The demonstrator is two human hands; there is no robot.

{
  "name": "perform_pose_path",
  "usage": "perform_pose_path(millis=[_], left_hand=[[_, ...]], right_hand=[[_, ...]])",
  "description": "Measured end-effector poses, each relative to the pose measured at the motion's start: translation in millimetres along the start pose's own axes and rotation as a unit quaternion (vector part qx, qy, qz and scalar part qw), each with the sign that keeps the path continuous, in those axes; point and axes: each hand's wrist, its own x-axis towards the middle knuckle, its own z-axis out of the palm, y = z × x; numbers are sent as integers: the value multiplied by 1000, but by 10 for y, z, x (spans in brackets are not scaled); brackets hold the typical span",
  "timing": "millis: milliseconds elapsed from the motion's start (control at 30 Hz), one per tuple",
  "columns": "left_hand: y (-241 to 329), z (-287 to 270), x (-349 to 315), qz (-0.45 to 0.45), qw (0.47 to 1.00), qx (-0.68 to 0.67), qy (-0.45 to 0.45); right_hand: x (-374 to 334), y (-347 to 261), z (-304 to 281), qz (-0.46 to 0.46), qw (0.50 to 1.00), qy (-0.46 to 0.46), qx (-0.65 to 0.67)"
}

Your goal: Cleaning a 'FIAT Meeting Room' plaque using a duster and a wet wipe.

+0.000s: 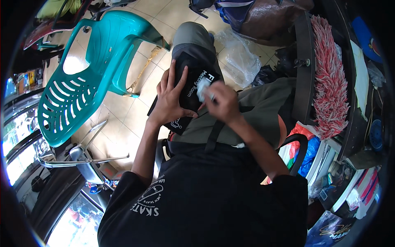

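As sign lies under left grip, right grip clutches wad.

Strong left-side glare, blurred right hand

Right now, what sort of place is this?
Perhaps a cluttered workshop or shop: clear plastic on the tiled floor, a green chair, and a black lettered sign under the left hand.

Black panel carried white lettering — bold line, smaller line beside it, white symbol at the lower end, partly covered. Black T-shirt had white block letters plus emblem, inverted. Dark sheet, lower right — pale script, capitals.
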Motion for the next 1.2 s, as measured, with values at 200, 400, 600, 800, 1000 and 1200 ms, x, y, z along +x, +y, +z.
perform_pose_path(millis=[200,400,600,800,1000,1200], left_hand=[[79,50,-18,-1,1000,17,14],[148,23,-68,-8,999,31,23],[95,64,-96,-3,999,38,35],[99,200,18,-21,993,65,97],[169,225,29,-15,987,77,141],[208,222,-55,-64,983,80,149]], right_hand=[[2,-172,83,-49,998,-26,1],[366,32,74,29,997,45,-51],[309,95,-24,46,994,59,-76],[401,117,-68,65,995,68,-30],[708,214,156,86,995,10,40],[309,232,-161,129,990,-15,62]])
